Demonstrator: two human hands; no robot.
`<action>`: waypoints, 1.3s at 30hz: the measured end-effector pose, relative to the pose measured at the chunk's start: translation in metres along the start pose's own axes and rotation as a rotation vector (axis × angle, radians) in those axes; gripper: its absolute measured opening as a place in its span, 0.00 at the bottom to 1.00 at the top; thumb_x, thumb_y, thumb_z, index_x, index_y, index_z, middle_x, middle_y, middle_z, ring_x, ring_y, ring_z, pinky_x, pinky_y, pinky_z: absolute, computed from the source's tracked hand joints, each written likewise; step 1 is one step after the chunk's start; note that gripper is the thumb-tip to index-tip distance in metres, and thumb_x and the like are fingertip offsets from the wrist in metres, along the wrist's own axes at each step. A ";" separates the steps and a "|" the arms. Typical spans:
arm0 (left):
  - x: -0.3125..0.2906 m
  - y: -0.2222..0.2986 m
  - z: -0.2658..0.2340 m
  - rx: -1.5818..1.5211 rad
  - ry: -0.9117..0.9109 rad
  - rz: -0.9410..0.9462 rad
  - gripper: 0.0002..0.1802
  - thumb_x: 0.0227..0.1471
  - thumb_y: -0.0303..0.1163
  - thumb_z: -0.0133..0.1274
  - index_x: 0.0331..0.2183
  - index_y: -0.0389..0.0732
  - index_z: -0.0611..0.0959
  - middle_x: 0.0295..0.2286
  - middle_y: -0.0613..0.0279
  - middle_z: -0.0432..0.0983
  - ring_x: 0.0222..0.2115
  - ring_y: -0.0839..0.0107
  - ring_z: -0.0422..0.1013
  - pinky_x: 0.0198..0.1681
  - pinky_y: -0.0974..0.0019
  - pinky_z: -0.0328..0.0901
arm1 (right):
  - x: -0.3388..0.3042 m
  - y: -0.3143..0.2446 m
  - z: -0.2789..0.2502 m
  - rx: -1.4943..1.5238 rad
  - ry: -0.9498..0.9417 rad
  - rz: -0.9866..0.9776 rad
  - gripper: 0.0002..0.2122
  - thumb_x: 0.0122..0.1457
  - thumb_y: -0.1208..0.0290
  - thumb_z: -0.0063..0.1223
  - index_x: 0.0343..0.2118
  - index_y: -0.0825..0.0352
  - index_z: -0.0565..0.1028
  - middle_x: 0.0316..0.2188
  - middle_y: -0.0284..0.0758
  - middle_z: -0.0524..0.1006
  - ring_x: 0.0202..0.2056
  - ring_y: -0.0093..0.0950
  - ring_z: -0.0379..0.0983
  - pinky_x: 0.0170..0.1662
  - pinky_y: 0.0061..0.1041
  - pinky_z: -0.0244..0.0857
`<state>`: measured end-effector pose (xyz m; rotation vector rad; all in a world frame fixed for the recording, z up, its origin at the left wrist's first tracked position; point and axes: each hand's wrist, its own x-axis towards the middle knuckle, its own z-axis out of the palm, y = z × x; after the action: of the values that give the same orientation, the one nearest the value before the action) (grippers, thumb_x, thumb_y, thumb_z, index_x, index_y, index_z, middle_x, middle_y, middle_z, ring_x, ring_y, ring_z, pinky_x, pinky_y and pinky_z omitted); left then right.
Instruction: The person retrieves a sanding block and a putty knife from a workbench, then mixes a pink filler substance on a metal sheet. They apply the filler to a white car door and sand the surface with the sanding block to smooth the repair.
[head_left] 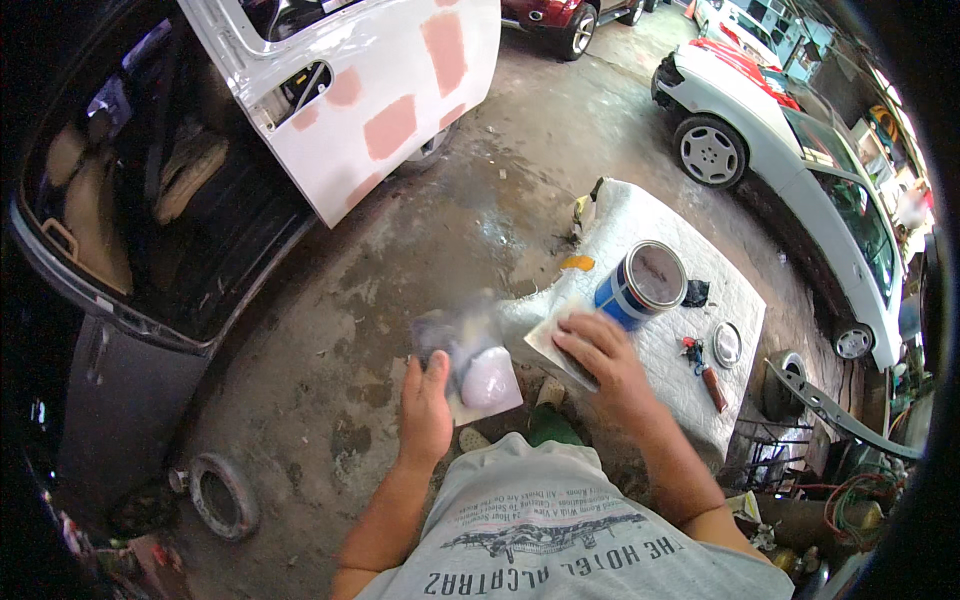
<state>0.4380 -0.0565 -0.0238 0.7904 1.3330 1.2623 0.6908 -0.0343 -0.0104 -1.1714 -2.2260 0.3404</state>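
My left hand [428,410] grips the near edge of a flat mixing board [474,412], thumb pointing up along it. A smooth, pale pinkish lump of putty [488,378] sits on the board; its far side is smeared by motion. In my right hand [602,358], fingers bent over the top, is a thin pale flat sheet [545,343], perhaps a wide spreader. This hand is just in front of a blue can [613,298] with a brownish-grey top, which stands on a white quilted cover [625,210]. The board and the sheet are apart.
Beside the can lie a black scrap [697,293], a round metal lid [727,344] and a red-brown handle-like piece [713,389]. A white car door [400,70] with pink patches hangs open at left. White car [800,170] stands right; a tyre [222,497] lies lower left.
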 end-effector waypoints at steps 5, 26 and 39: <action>-0.013 0.011 0.015 0.182 -0.193 0.185 0.22 0.66 0.40 0.44 0.49 0.28 0.73 0.42 0.55 0.75 0.42 0.70 0.68 0.48 0.65 0.63 | 0.043 -0.015 -0.019 -0.253 -0.116 -0.298 0.23 0.47 0.72 0.56 0.50 0.51 0.76 0.51 0.30 0.73 0.56 0.32 0.67 0.61 0.46 0.54; -0.003 0.032 0.004 0.508 0.073 0.471 0.19 0.67 0.36 0.40 0.45 0.27 0.73 0.34 0.37 0.77 0.37 0.47 0.76 0.38 0.55 0.68 | -0.015 -0.044 0.026 0.119 -0.248 -0.332 0.21 0.52 0.72 0.55 0.52 0.55 0.75 0.53 0.36 0.72 0.57 0.37 0.66 0.62 0.50 0.54; -0.035 -0.035 0.017 -0.623 0.200 -0.264 0.17 0.63 0.36 0.45 0.50 0.38 0.70 0.41 0.56 0.74 0.42 0.62 0.74 0.46 0.57 0.71 | -0.032 -0.036 0.044 0.411 -0.086 -0.219 0.33 0.43 0.80 0.67 0.56 0.55 0.72 0.56 0.46 0.65 0.58 0.48 0.64 0.60 0.46 0.59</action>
<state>0.4683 -0.0928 -0.0457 0.0525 1.0573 1.4520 0.6541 -0.0785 -0.0405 -0.7016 -2.1906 0.7270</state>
